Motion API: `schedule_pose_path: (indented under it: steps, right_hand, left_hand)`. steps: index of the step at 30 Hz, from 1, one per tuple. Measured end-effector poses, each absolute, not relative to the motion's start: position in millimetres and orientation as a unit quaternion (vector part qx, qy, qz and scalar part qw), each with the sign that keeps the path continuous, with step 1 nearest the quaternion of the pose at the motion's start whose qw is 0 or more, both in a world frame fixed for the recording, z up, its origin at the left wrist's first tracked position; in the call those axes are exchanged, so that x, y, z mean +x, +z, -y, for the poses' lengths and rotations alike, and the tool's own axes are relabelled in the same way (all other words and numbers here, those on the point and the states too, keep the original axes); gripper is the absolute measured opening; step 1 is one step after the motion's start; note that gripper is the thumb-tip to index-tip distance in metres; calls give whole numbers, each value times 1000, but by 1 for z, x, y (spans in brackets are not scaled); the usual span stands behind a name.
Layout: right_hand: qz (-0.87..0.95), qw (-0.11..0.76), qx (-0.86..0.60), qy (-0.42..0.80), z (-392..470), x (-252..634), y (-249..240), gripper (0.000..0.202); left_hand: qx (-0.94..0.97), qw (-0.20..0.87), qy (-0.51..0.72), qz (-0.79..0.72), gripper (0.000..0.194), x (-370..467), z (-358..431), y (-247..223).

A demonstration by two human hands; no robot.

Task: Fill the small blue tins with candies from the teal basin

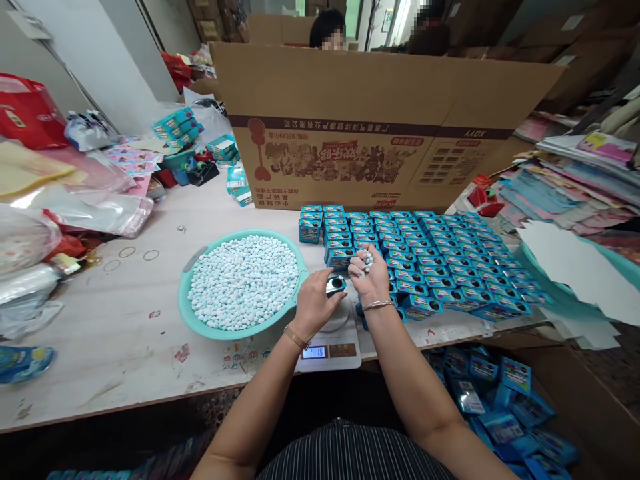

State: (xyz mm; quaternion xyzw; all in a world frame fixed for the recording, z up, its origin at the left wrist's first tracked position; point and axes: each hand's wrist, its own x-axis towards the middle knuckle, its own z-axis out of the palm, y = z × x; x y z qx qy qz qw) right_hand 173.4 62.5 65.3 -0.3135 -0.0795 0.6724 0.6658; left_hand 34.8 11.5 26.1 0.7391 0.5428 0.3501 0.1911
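Note:
My left hand has its thumb and fingers around a small blue box with a round dark hole in its top, over the white digital scale. Whether the box rests on the scale is hidden. Close beside it, my right hand is turned palm up, its fingers curled around several small pale candies. To the left of my hands stands a turquoise basin heaped with white and pale blue candies. Rows of similar blue boxes stand packed behind and right of my right hand.
A large cardboard carton walls off the table's back, with a person's head beyond it. Plastic bags crowd the left side. Paper stacks lie at right. Below the right table edge, a carton holds loose blue boxes.

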Motion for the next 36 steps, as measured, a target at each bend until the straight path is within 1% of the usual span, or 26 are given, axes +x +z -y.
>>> schedule_pose_path:
  steps: [5,13,22,28,36]
  right_hand:
    - [74,671,-310,669,-60,171,68,20]
    - [64,669,-318,669,-60,165,69,21]
    - [82,655,-304,687,-62,174,68,22]
    - [66,657,-280,696,-61,182,71,22]
    - [77,660,-284,691,-59,189,71,22]
  left_hand:
    - [735,170,367,-544,49,27,-4,26]
    - [732,129,411,-529,36,20,9,25]
    - [742,122,399,-524,31,13,14,27]
    - [767,106,380,-506,35,15,13,29]
    - [817,92,322,-469,51,22,4,26]
